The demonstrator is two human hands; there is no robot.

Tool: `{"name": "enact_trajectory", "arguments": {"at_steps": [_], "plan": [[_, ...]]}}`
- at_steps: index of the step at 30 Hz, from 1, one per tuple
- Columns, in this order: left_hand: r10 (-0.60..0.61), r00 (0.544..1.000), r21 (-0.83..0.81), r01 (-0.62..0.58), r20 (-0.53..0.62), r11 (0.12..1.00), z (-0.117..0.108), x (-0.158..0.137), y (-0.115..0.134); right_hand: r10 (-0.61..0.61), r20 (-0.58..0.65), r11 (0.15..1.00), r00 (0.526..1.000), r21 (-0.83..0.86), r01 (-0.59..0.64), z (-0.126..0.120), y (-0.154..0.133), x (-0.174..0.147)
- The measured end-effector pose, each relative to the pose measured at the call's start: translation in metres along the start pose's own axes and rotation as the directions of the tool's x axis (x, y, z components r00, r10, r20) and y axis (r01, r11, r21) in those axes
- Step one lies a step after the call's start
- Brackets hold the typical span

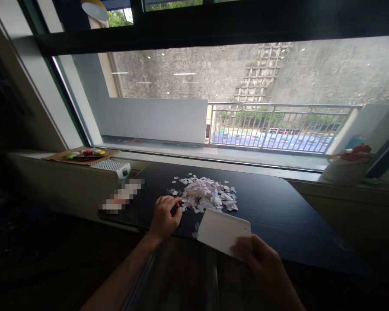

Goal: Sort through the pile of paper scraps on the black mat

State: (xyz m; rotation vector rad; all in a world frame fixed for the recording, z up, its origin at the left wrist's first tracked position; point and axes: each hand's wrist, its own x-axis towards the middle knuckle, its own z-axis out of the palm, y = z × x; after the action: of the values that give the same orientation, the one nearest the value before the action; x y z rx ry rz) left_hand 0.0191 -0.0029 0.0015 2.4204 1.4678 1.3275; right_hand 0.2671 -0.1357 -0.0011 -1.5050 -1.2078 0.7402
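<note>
A heap of small torn white paper scraps (pixel 205 193), some with pinkish marks, lies on the black tabletop (pixel 262 194). My left hand (pixel 166 217) is at the heap's near left side, its fingers loosely curved and the thumb apart, with nothing visible in it. In my right hand (pixel 264 259) is a flat white scraper (pixel 225 231) with a small hole near one corner. Its far edge is at the near side of the heap, and a few scraps lie by its left end. The grip is partly dark and blurred.
A blurred-out item (pixel 123 198) lies at the table's left. Beyond it are a white slatted device (pixel 113 167) and a brown board (pixel 60 156) with colourful items. A pale container (pixel 345 168) stands on the right of the sill. Below the table's near edge it is dark.
</note>
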Motion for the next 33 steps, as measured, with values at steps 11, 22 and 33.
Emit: {"name": "enact_trajectory", "arguments": {"at_steps": [11,22,33], "plan": [[-0.052,0.998,-0.064,0.051,-0.023,0.997,0.001,0.001,0.002,0.042,-0.008,0.999,0.999,0.024,-0.042,-0.008,-0.007,0.003],[-0.369,0.926,-0.342,0.324,-0.074,0.882,-0.004,0.002,-0.011,-0.151,0.099,0.988,0.984,0.035,0.148,0.049,-0.013,0.055],[-0.441,0.895,-0.433,0.370,-0.073,0.822,-0.003,0.003,-0.011,-0.084,0.439,0.987,0.894,0.158,0.016,0.037,-0.029,0.049]]}}
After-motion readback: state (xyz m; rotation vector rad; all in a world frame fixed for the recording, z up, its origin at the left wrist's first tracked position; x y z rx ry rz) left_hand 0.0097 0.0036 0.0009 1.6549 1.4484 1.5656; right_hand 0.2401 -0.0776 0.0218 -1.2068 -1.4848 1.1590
